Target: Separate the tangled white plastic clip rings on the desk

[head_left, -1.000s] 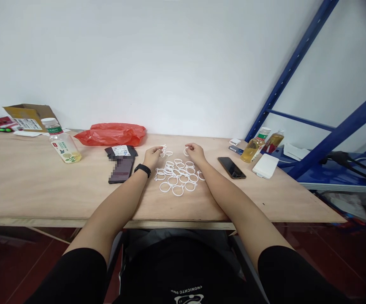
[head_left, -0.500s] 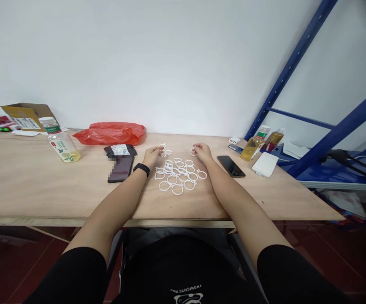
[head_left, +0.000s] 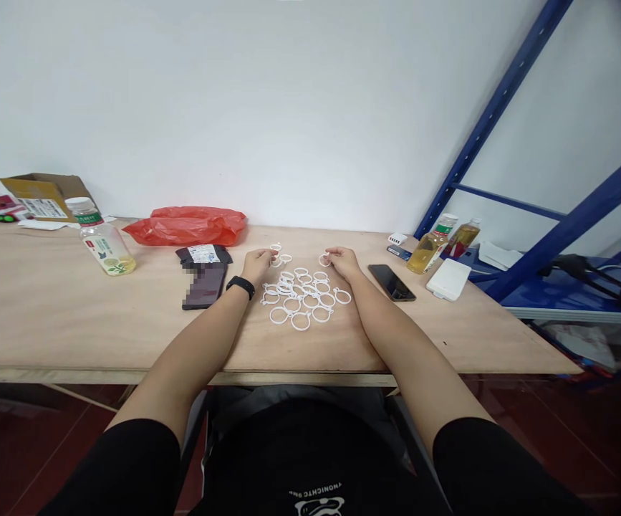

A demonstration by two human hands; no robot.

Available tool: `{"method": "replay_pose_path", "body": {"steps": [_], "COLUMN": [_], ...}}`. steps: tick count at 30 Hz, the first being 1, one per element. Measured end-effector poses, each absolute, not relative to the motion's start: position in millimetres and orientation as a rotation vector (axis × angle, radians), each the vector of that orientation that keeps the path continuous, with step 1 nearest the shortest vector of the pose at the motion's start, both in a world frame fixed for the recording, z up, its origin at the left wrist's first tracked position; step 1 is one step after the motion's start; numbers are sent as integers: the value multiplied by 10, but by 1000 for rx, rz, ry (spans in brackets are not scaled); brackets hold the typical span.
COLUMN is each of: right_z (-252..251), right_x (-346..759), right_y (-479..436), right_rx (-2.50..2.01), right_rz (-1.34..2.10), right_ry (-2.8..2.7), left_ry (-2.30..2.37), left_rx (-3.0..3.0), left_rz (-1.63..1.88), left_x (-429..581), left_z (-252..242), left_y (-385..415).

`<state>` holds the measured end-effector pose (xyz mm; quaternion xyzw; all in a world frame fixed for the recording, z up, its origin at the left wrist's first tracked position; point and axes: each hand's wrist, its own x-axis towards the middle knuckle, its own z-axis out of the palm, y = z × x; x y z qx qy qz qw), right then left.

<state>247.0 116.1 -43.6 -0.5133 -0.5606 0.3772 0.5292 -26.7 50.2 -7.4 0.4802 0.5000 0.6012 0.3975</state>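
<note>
White plastic curtain rings (head_left: pixel 284 288), several of them, lie in a loose overlapping pile on the wooden table, each with a small eyelet where visible. Behind the pile's left side, my left hand (head_left: pixel 257 266) is closed, its fingertips pinching a small cluster of rings (head_left: pixel 290 259). Whether those rings are linked cannot be made out. Across from it, my right hand (head_left: pixel 344 263) pinches a single ring (head_left: pixel 319 261) between thumb and fingers, apart from the left cluster. A dark band circles my left wrist.
Left of the hands are a dark phone-like slab (head_left: pixel 206 287), a black packet (head_left: pixel 203 255), a red plastic bag (head_left: pixel 186 226), a drink bottle (head_left: pixel 104 247) and a cardboard box (head_left: pixel 46 198). To the right lie a phone (head_left: pixel 392 282), a white case (head_left: pixel 448 279) and another bottle (head_left: pixel 431 246).
My right hand has shifted slightly left with its ring, toward the left cluster. My left hand and the pile are nearly unchanged.
</note>
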Motion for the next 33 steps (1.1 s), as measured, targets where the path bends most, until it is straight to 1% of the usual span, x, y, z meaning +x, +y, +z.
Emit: {"method": "replay_pose_path", "body": {"steps": [10,13,17,21,25,29,33], "right_z": [-406,-395,-396,-385,-357,-329,-328], "right_x": [2459,2458,2463,2452,2438,2422,2414], "right_y": [1132,1137,1165,1154,1101,1062,1054], "right_rx": [-1230,-1234,-1234,-1210,-1256,-1294,-1299], "right_rz": [881,849,836,887,859,786,775], "right_ry": [-1375,-1379,-1367,-1327,-1369,-1409,-1437], "left_ry": [1380,1404,1429,1406,1276,1253,1353], "left_rx": [1368,1543,1923,2105,2123,2041,1911], "left_rz": [1507,1458,1318,1092,937,924,935], "left_x": [-305,-319,-298,-252,-236,-222,-237], "left_z": [-138,-189,-224,-213,-216,-227,-201], "left_y": [589,572,491,423,409,405,407]}}
